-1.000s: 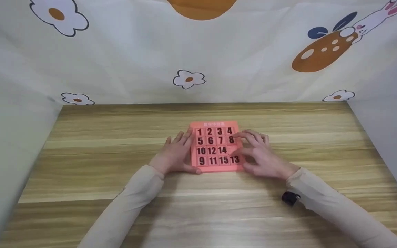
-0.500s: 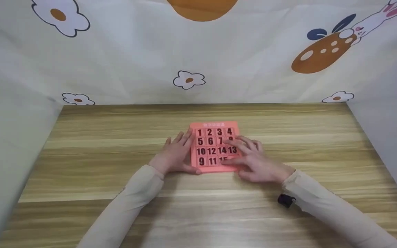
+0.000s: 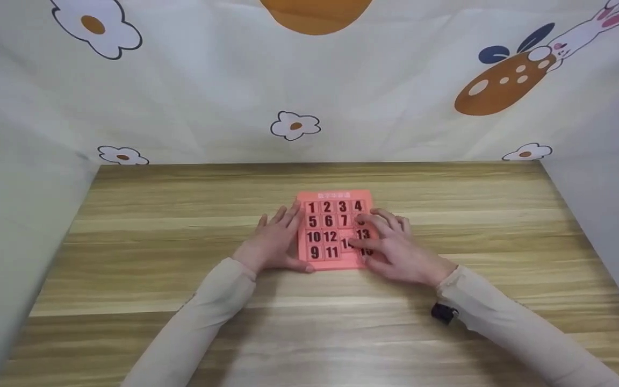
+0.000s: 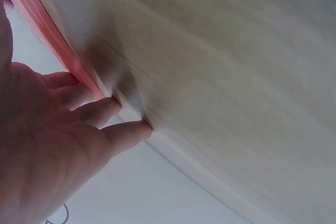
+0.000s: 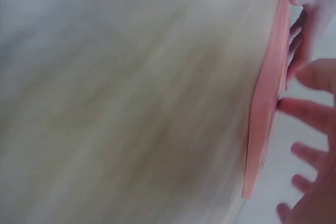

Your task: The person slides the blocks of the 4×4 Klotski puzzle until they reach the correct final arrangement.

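A pink number slide puzzle (image 3: pixel 334 195) lies on the table with black-numbered square tiles in its frame. My left hand (image 3: pixel 272 246) rests along its left edge, fingers extended and thumb at the near left corner. In the left wrist view those fingers (image 4: pixel 97 113) touch the puzzle's side and the tabletop. With its index fingertip my right hand (image 3: pixel 406 252) touches the 14 tile (image 3: pixel 346 245), which sits partway between the third and bottom rows. Tiles 13 (image 3: pixel 362 234) and 15 stand in the right column, partly covered by the fingers. The right wrist view shows the puzzle's pink side (image 5: pixel 265 103) edge-on.
The wood-grain table (image 3: pixel 180 215) extends around the puzzle. A pale cloth backdrop (image 3: pixel 207 80) printed with flowers and a rabbit rises at the back, with pale walls at both sides. A small black object (image 3: pixel 444 313) hangs at the right cuff.
Tile 13 went up into the third row. Tile 15 then slid right to the corner, and 14 moved partway down. My right hand shifted over the tiles; my left stayed still.
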Available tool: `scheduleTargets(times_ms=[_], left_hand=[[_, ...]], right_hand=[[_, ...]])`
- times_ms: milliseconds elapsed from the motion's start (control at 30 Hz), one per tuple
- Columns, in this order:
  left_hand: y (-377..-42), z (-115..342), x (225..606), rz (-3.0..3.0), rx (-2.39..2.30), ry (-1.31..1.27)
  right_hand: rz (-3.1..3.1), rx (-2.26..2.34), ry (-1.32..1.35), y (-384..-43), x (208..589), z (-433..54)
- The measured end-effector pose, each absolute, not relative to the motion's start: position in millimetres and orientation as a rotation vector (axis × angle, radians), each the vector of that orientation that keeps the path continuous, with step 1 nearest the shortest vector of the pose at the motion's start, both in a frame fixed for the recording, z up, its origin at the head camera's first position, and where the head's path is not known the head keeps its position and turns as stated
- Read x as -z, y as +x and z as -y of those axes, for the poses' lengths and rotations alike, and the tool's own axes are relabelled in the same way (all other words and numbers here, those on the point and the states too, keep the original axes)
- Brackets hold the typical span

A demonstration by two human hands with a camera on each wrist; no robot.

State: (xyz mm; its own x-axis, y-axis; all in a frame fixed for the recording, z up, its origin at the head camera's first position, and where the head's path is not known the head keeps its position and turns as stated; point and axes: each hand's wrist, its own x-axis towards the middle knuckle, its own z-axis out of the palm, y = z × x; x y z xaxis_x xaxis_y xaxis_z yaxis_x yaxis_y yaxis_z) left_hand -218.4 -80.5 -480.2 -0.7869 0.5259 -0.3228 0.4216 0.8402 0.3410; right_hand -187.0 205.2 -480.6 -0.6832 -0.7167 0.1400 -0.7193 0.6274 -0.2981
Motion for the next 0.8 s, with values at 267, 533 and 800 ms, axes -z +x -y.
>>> scheduleTargets(times_ms=[267, 533, 800], left_hand=[[-217, 81, 480, -2.612, -0.354, 0.705], [-217, 81, 480, -2.612, -0.354, 0.700], [-217, 81, 480, -2.611, -0.334, 0.707]], right_hand=[[2.805, -0.491, 0.967, -186, 479, -211], [2.814, -0.558, 1.186, -187, 482, -214], [2.767, -0.720, 1.219, -191, 480, -224]])
